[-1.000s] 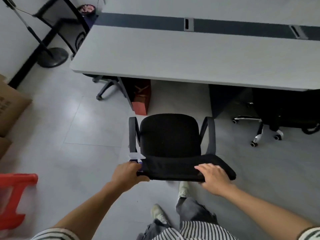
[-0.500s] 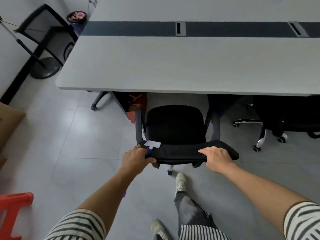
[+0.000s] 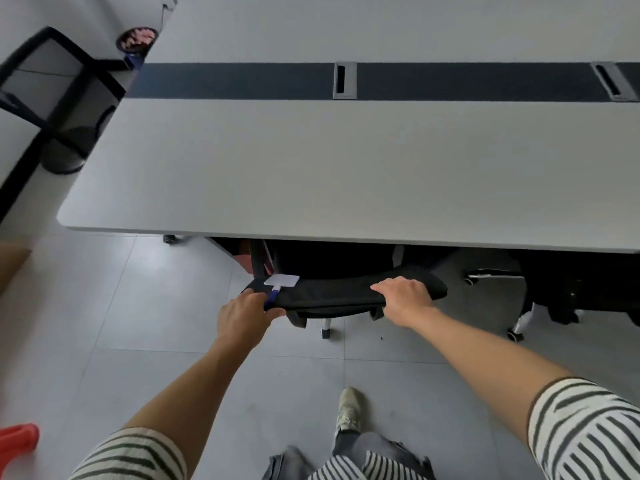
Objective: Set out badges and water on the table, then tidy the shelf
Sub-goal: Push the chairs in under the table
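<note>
A long pale grey table (image 3: 311, 161) with a dark centre strip fills the upper view. A black office chair (image 3: 332, 294) is tucked under its near edge, only the top of its backrest showing. My left hand (image 3: 242, 315) grips the backrest's left end and also holds a badge: a clear card (image 3: 281, 280) with a blue clip lies on the backrest just past my fingers. My right hand (image 3: 403, 296) grips the backrest's right part, fingers curled over its top. No water is in view.
A second black chair (image 3: 554, 292) sits under the table to the right. A black metal rack (image 3: 52, 91) and a round stand base (image 3: 64, 157) stand at the far left. A red stool (image 3: 17, 439) and a cardboard box (image 3: 10, 268) border the left floor.
Both hands have pushed the chair forward, so its seat has slid under the table. I have stepped closer to the table. The badge stays in my left hand.
</note>
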Demonstrator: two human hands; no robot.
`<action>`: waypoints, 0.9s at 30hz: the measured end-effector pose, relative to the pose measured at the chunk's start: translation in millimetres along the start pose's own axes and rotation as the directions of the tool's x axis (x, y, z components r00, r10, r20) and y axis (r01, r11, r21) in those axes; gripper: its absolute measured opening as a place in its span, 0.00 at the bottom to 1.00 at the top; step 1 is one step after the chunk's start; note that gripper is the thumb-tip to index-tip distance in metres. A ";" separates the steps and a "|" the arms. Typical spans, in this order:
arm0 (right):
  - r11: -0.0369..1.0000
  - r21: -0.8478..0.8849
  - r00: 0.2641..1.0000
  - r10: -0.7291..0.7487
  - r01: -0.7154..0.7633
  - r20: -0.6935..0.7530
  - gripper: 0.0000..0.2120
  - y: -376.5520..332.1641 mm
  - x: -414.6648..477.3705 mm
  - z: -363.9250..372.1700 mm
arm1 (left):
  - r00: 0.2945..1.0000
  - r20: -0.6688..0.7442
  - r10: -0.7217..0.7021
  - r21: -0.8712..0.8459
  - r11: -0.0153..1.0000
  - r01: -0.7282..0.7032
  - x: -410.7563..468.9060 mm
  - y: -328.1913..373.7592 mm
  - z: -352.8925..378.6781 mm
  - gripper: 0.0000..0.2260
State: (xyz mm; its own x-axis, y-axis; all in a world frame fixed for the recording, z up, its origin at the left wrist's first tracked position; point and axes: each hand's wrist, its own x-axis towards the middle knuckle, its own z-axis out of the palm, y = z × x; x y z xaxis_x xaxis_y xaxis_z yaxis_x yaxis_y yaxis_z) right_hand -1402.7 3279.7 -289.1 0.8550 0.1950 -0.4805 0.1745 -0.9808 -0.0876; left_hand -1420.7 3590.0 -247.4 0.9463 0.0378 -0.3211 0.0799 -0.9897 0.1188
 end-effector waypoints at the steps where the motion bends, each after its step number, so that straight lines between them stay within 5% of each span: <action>1: 1.000 -0.002 1.000 0.000 0.000 -0.006 0.22 0.9 11.7 -4.5 | 1.000 -0.012 -0.014 0.003 1.000 0.014 11.6 2.0 -2.6 0.17; 15: 1.000 -0.010 1.000 0.006 -0.006 0.024 0.21 -10.8 60.8 -34.4 | 0.998 0.010 -0.067 0.019 0.998 0.067 78.9 -14.6 -29.9 0.16; 19: 1.000 0.007 0.974 0.005 -0.007 0.226 0.36 -14.7 58.5 -49.0 | 0.989 0.103 -0.107 -0.174 0.977 0.124 71.1 -15.9 -39.8 0.11; 22: 0.981 0.193 0.941 -0.059 -0.007 0.334 0.45 -34.7 59.9 -83.6 | 0.990 0.118 -0.081 -0.423 0.898 0.123 60.5 -27.2 -70.2 0.10; 24: 0.950 0.310 0.955 -0.127 0.039 0.268 0.46 -63.9 62.9 -104.0 | 0.989 0.136 -0.056 -0.572 0.811 0.125 46.9 -41.2 -100.0 0.09; 27: 0.943 0.246 0.958 -0.259 0.224 0.123 0.49 -121.5 73.0 -126.1 | 0.984 0.174 -0.020 -0.699 0.701 0.138 24.4 -65.2 -140.1 0.10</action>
State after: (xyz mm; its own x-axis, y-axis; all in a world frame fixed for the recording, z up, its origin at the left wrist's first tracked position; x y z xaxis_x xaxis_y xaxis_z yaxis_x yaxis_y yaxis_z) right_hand -1299.9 3414.2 -203.5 0.7134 0.4400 -0.5453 0.2356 -0.8836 -0.4048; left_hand -1359.0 3674.8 -131.4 0.8753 0.0334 -0.4823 0.4060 -0.5924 0.6958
